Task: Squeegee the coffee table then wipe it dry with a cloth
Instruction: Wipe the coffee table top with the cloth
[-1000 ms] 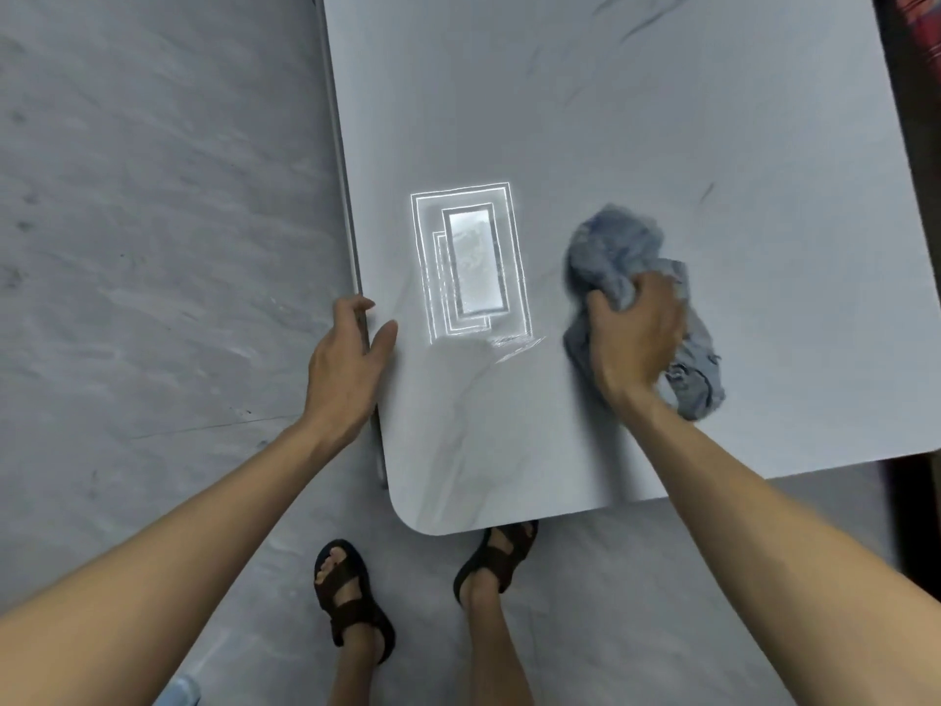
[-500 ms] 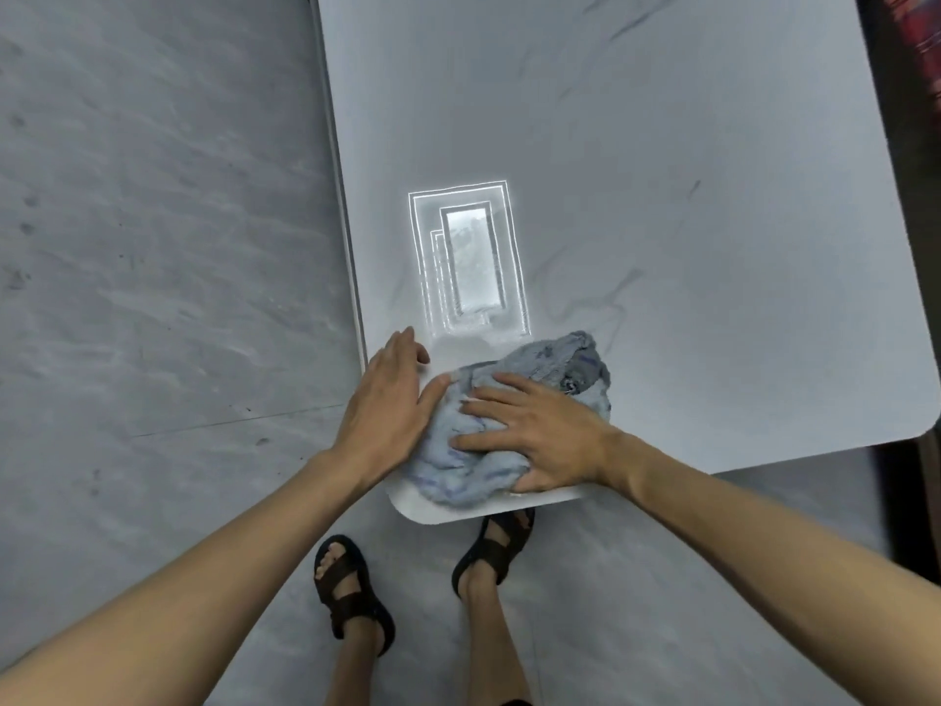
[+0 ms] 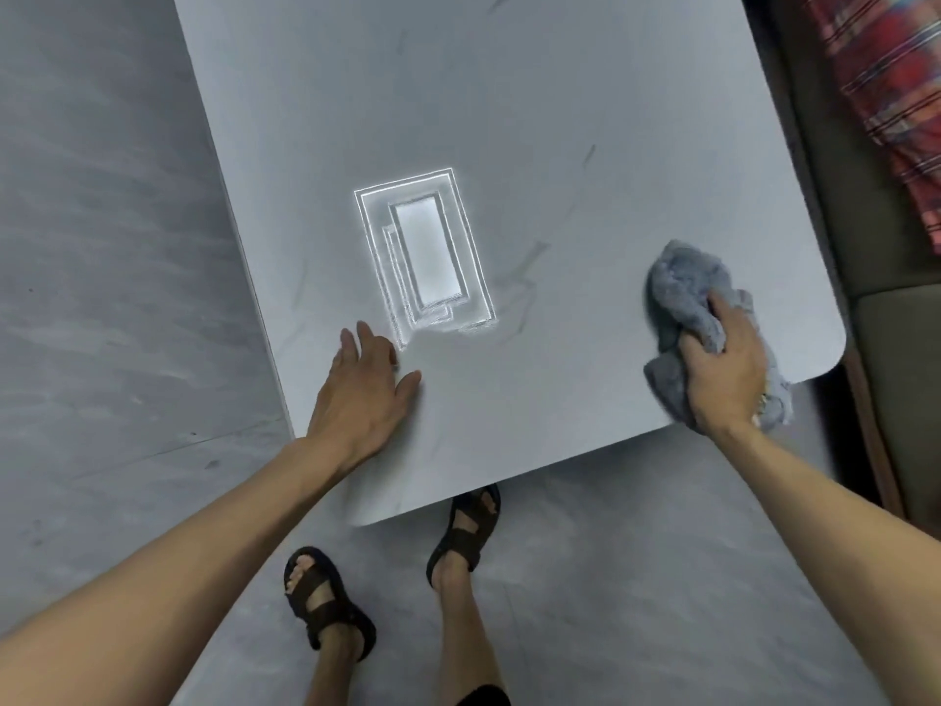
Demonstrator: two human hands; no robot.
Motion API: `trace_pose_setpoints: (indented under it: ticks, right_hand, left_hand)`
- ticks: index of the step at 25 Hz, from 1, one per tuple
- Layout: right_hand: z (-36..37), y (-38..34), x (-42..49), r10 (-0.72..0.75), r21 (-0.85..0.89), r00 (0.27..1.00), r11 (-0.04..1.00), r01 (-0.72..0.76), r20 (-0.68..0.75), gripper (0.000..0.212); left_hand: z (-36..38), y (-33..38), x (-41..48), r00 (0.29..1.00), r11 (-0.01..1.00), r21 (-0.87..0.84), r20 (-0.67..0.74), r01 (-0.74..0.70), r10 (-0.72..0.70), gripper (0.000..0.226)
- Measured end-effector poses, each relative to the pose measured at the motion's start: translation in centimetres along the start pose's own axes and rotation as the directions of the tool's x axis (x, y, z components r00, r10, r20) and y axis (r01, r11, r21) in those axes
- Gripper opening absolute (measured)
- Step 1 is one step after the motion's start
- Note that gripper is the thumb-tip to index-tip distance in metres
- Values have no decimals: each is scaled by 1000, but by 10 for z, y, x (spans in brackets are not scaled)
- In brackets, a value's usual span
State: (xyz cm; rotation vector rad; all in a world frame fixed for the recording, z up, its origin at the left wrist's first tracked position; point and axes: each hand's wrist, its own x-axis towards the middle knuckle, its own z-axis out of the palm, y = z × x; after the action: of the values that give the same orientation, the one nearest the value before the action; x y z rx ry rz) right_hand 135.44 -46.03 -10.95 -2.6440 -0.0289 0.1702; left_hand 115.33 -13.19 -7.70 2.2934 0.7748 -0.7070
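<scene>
Her right hand [image 3: 723,369] bunches the soft, limp grey-blue terry cloth [image 3: 685,293] on the pale marble-look coffee table [image 3: 560,119]; left hand [image 3: 364,394] rests flat, fingers spread

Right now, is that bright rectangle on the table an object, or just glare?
In the head view it is glare: a light mirrored in the glossy table, nested bright outlines round a white patch, broken off at its lower edge near the left hand. Also in the head view, the cloth in the right hand looks slightly soft.
</scene>
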Motion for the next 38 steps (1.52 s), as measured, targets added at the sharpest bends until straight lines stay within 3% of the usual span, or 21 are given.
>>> trace_pose_setpoints:
  ticks: [4, 6, 9, 11, 14, 16, 18, 20, 21, 22, 23, 25, 26, 28, 30, 31, 32, 34, 35, 36, 38]
  right_hand:
    - [28, -39, -27, 387, 55, 888, 921, -386, -249, 64]
    - [46, -67, -54, 414, 28, 866, 905, -424, -280, 63]
    - [84, -122, -120, 263, -42, 956, 962, -270, -130, 64]
    - [111, -161, -174, 89, -43, 996, 995, -88, 31, 68]
    - [139, -190, -229, -300, -79, 927, 943, 324, 227, 67]
    - [146, -186, -237, -536, -56, 756, 801, 596, 375, 66]
    - [139, -176, -227, -725, 39, 462, 557, 830, 510, 66]
    - [123, -159, -202, -781, 181, 95, 259, 949, 618, 70]
    - [114, -147, -185, -759, 238, -38, 155, 959, 650, 72]
    - [103, -133, -166, -738, 266, -105, 105, 958, 667, 72]
    - [90, -118, -146, -734, 274, -101, 118, 955, 671, 70]
    - [54, -89, -98, -753, 238, 61, 283, 929, 656, 59]
    - [33, -76, -72, -756, 195, 193, 390, 900, 625, 52]
    - [-2, -44, -18, -677, 74, 532, 650, 756, 508, 34]
    - [-16, -19, 18, -401, -48, 874, 902, 429, 273, 38]
    - [-11, -11, 26, -201, -78, 971, 974, 212, 131, 47]
    - [1, -10, 30, 5, -91, 1000, 996, -4, 2, 54]
    - [28, -39, 27, 314, -59, 931, 942, -330, -189, 59]
    - [40, -61, 26, 391, -26, 888, 912, -409, -240, 60]
    - [51, -86, 24, 425, 2, 869, 899, -439, -253, 61]
    - [75, -131, 14, 330, -1, 923, 942, -337, -196, 64]
  left_hand:
    - [-12, -11, 3, 998, 996, -83, -59, -14, 9, 26]
    - [-22, -23, 2, 993, 971, -240, -115, 2, -31, 19]
    - [-35, -51, -7, 976, 901, -434, -198, -7, -88, 19]
    - [-38, -69, -18, 966, 891, -454, -240, -25, -95, 24]
    - [-34, -85, -33, 964, 936, -346, -262, -56, -39, 26]
    - [-28, -91, -37, 971, 959, -267, -239, -95, 30, 24]
    - [-22, -89, -35, 969, 971, -191, -225, -145, 100, 21]
    - [-16, -80, -31, 961, 976, -127, -235, -177, 144, 19]
    - [-12, -73, -27, 961, 978, -108, -233, -178, 149, 19]
    - [-9, -66, -23, 965, 982, -88, -217, -167, 145, 21]
    - [-5, -61, -19, 973, 987, -64, -190, -148, 134, 23]
    - [3, -46, -9, 989, 997, -14, -128, -80, 77, 30]
    - [6, -38, -5, 992, 999, 18, -114, -46, 48, 32]
    - [11, -21, 0, 992, 997, 76, -125, 9, 0, 34]
    - [11, -6, 3, 989, 995, 58, -127, 80, -72, 33]
    - [9, 0, 5, 987, 993, 29, -118, 111, -107, 31]
    - [7, 4, 7, 985, 991, 9, -112, 133, -131, 29]
    - [1, 6, 10, 981, 990, -16, -134, 142, -143, 24]
    - [-4, 3, 10, 975, 989, -45, -171, 138, -144, 22]
    - [-9, 0, 9, 963, 984, -104, -216, 142, -162, 21]
    - [-20, -8, 8, 927, 955, -256, -300, 150, -226, 20]
